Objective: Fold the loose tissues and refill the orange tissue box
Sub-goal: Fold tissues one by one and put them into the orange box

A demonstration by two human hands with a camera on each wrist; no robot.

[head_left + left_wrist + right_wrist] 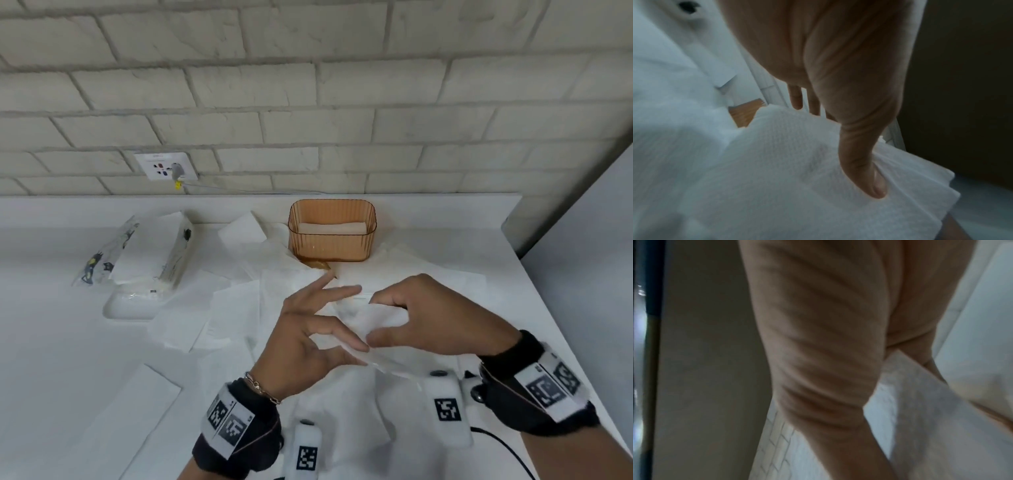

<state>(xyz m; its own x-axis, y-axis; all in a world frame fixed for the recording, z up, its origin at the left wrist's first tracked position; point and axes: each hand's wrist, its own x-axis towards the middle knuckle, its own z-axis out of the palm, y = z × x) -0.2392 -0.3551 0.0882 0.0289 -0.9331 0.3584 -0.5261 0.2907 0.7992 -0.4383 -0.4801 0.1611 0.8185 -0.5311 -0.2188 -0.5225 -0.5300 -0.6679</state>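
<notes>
Beyond my hands, orange tissue box (pixel 331 230) sits straight ahead; left hand (pixel 310 337) and right hand (pixel 431 317) both pinch the folded tissue (pixel 359 320).

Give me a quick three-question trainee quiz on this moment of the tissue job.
1. True or false: the orange tissue box already has folded tissue inside.
2. Which hands grip the tissue being folded? A) left only B) right only C) both
3. Fill in: the opened tissue pack lies to the ___ of the box.

Key: 1 true. 2 C: left hand and right hand. 3 left.
</notes>
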